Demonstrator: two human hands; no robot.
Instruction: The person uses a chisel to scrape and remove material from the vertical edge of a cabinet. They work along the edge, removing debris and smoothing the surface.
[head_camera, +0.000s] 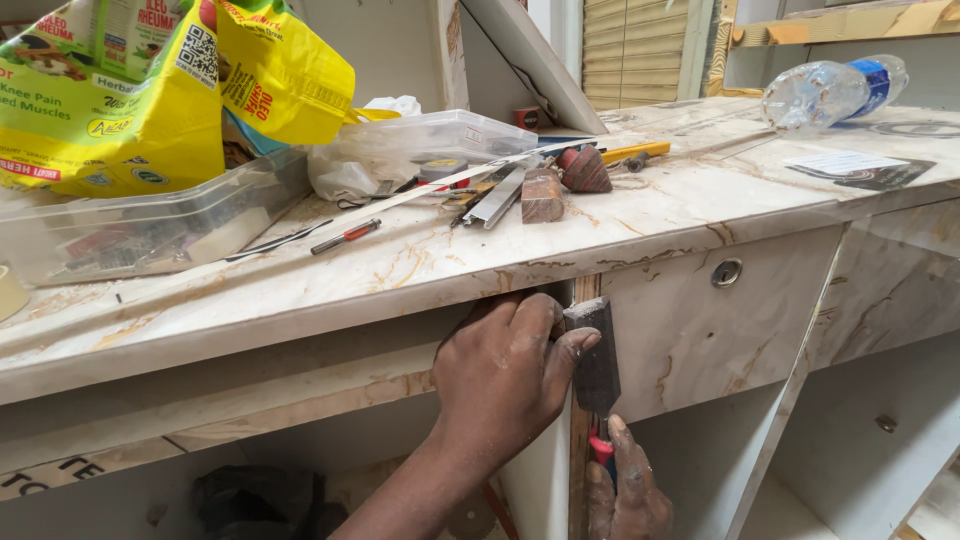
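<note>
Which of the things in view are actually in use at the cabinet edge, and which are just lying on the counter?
In use:
left hand pressing the dark block
right hand on a red-handled tool
vertical cabinet edge

Lying about:
screwdriver
wooden block
plastic bottle
yellow bag
clear containers

Carpentry fit-out site, furniture under construction. Marble-pattern laminate desk (640, 215) unfinished, open cabinet below. Loose tools: screwdriver (345, 236), wood block (541, 195), metal strips (497, 196).
</note>
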